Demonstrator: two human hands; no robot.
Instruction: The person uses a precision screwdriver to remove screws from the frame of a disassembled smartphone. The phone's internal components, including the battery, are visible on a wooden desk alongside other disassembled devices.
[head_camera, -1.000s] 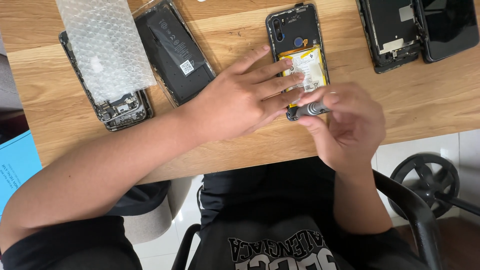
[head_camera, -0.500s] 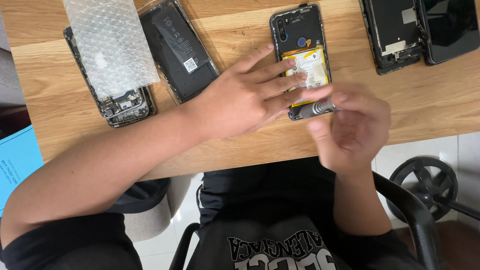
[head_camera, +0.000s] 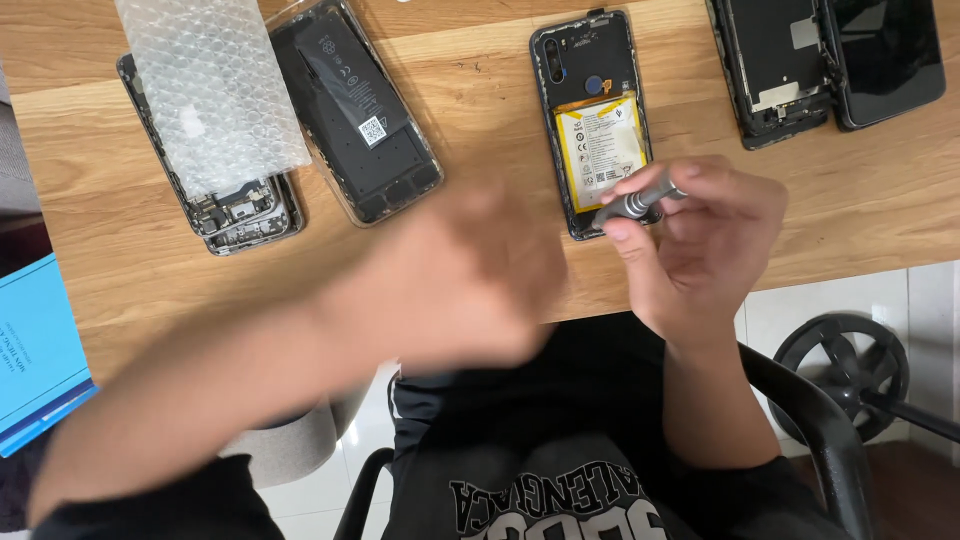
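Left hand (head_camera: 470, 275): motion-blurred over the near edge of the counter (head_camera: 150, 260); how far open, cannot tell; nothing seen in it. Right hand (head_camera: 700, 235): fingers curled, pinching a small grey screwdriver (head_camera: 640, 200) between thumb and fingertips, tool lying nearly level. Tool tip sits over the lower end of an opened phone (head_camera: 595, 120), just beyond the right hand, back cover off, yellow battery (head_camera: 600, 148) exposed. Beyond the left hand: a black phone back with long battery (head_camera: 355, 115) inside a clear case, and beside it a bare phone frame (head_camera: 235, 215) partly under bubble wrap (head_camera: 205, 90). Far right of the right hand: two dark phone parts (head_camera: 830, 60), side by side.
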